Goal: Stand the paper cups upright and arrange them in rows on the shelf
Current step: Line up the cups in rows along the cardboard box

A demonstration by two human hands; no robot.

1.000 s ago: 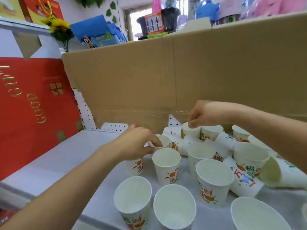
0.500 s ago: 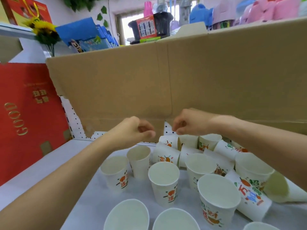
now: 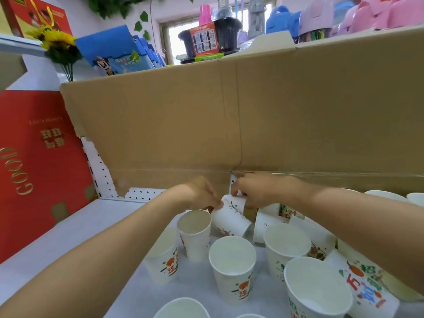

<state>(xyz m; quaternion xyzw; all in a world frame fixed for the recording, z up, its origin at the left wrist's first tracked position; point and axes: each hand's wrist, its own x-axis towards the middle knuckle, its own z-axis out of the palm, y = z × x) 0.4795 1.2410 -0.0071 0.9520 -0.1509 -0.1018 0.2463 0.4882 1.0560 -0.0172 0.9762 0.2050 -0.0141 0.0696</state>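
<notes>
**Grip.** My left hand [image 3: 202,193] pinches the held cup [image 3: 231,218] at its upper end, from 9 o'clock. My right hand [image 3: 257,191] curls over the same end from 2 o'clock. Both hands grasp this one cup. The fingertips are partly hidden, so I cannot tell how firmly.

**Position.** The held cup is tilted at the back of the cluster on the shelf [image 3: 57,237], just in front of the cardboard [image 3: 252,111]. I cannot tell whether its lower end rests on anything.

**Hazards, as I judge them.**
- The rear cup [image 3: 194,235] stands upright just beside the held cup, at 7 o'clock. Swinging the held cup upright could clip its rim and topple it.
- The left cup [image 3: 163,255] stands directly under my left forearm. Lowering or drawing back that arm could knock it over.
- The lying cups [image 3: 266,221] crowd the spot at 3 o'clock. Setting down there could leave the held cup leaning on them.
- The middle cup [image 3: 232,267] is near at 6 o'clock, so a dropped cup could roll into it.
- The paper wall looks thin. A two-handed squeeze at one end may dent it.
</notes>
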